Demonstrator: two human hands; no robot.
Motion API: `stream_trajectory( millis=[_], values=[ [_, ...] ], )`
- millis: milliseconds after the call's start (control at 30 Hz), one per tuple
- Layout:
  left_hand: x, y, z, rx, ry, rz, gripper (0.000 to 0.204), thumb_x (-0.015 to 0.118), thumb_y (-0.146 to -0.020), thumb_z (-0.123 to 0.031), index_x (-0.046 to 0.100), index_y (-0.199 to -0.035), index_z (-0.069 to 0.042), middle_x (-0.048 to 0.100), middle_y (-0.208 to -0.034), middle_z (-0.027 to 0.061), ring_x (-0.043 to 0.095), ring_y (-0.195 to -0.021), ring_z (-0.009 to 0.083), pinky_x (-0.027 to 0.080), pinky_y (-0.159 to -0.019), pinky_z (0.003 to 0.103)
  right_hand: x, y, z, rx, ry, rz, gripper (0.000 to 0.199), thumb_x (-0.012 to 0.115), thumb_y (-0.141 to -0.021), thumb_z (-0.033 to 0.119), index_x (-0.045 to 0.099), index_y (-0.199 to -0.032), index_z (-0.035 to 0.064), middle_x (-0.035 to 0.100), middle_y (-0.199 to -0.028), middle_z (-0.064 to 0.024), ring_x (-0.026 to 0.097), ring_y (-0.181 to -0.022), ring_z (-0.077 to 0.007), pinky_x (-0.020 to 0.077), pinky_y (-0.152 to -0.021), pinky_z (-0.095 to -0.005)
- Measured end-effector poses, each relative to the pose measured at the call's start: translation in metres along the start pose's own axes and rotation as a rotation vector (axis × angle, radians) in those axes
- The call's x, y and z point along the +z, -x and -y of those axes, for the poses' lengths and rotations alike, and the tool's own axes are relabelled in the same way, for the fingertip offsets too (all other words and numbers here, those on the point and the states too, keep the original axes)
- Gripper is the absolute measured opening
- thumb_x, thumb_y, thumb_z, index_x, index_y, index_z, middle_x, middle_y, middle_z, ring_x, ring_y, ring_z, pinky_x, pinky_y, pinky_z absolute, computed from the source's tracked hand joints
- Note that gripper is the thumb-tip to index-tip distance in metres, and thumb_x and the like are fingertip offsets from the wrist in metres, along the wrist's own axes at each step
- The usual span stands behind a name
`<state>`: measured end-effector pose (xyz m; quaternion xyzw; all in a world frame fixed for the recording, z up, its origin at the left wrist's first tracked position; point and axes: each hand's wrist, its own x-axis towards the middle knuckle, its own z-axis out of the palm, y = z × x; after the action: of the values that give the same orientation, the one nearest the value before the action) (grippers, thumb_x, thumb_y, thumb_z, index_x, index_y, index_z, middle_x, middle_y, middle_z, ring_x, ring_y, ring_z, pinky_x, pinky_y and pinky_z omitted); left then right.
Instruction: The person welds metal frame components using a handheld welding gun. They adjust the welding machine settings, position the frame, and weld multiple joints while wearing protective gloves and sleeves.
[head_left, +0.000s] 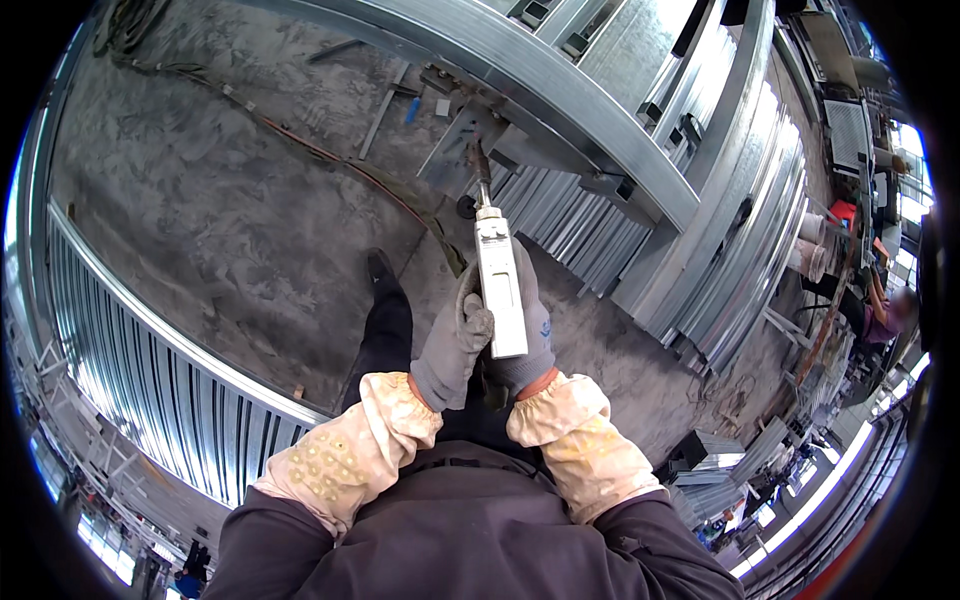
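I hold a white, boxy welding gun (502, 290) in front of my waist. Its slim metal nozzle points away from me, and the tip is dark and brownish. My left hand (448, 345), in a grey work glove, is closed against the gun's left side with the thumb bent. Wrapped around the right side and underneath is my right hand (532, 335), gloved the same way; its fingers are partly hidden by the gun. Beyond the nozzle stands a galvanized steel frame (610, 110), with a metal plate (455, 150) under its near beam.
Metal profiles lie stacked beneath the frame and at right (735, 250). A ribbed metal panel (160, 370) stands at left. An orange-brown hose (300, 143) crosses the concrete floor toward my hands. Small offcuts lie near the frame. Another person (880, 310) is at far right.
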<state>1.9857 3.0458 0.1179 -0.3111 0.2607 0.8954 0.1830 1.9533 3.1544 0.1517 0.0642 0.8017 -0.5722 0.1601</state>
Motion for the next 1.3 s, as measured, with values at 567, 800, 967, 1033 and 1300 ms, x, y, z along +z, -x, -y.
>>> stream_trajectory(
  millis=[567,800,967,1033,1300],
  values=[
    [0.026,0.008,-0.036,0.093,-0.312,0.144,0.089,0.068,-0.094,-0.045,0.024,-0.157,0.001,0.042,-0.152,0.0086,0.044,-0.139,0.0197,0.033,-0.118,0.033,-0.003,-0.015,0.025,-0.094,0.212,0.049,0.077,0.063,-0.091,0.015,0.024,-0.155,-0.0039,0.048,-0.148,-0.0242,0.056,-0.131,-0.0354,0.0464,-0.106,-0.0356],
    [0.024,0.008,-0.032,0.136,-0.314,0.179,0.083,0.064,-0.098,-0.044,0.026,-0.156,0.002,0.041,-0.153,0.0093,0.042,-0.141,0.0195,0.031,-0.119,0.034,-0.004,-0.016,0.027,-0.139,0.223,0.022,0.076,0.063,-0.09,0.013,0.025,-0.154,-0.0028,0.047,-0.148,-0.0249,0.055,-0.13,-0.0374,0.0462,-0.107,-0.037],
    [0.031,0.013,-0.035,0.149,-0.354,0.174,0.08,0.06,-0.1,-0.045,0.026,-0.156,0.001,0.041,-0.154,0.0095,0.042,-0.14,0.0184,0.031,-0.119,0.033,-0.007,-0.014,0.033,-0.097,0.233,0.025,0.075,0.064,-0.09,0.014,0.026,-0.154,0.0002,0.048,-0.148,-0.025,0.057,-0.127,-0.0397,0.0506,-0.101,-0.0386],
    [0.031,0.015,-0.034,0.153,-0.36,0.167,0.076,0.056,-0.102,-0.044,0.027,-0.156,0.001,0.041,-0.154,0.0095,0.041,-0.14,0.0182,0.03,-0.119,0.033,-0.008,-0.014,0.035,-0.113,0.264,0.017,0.075,0.064,-0.091,0.015,0.027,-0.154,0.0008,0.048,-0.147,-0.025,0.058,-0.126,-0.0405,0.0519,-0.099,-0.039],
    [0.038,0.02,-0.036,0.144,-0.432,0.135,0.074,0.051,-0.104,-0.046,0.028,-0.156,0.002,0.043,-0.151,0.0099,0.042,-0.138,0.0183,0.032,-0.116,0.032,-0.009,-0.015,0.032,-0.177,0.255,-0.005,0.075,0.065,-0.092,0.019,0.027,-0.154,0.0009,0.054,-0.141,-0.0244,0.062,-0.12,-0.04,0.0535,-0.095,-0.0398]
  ],
)
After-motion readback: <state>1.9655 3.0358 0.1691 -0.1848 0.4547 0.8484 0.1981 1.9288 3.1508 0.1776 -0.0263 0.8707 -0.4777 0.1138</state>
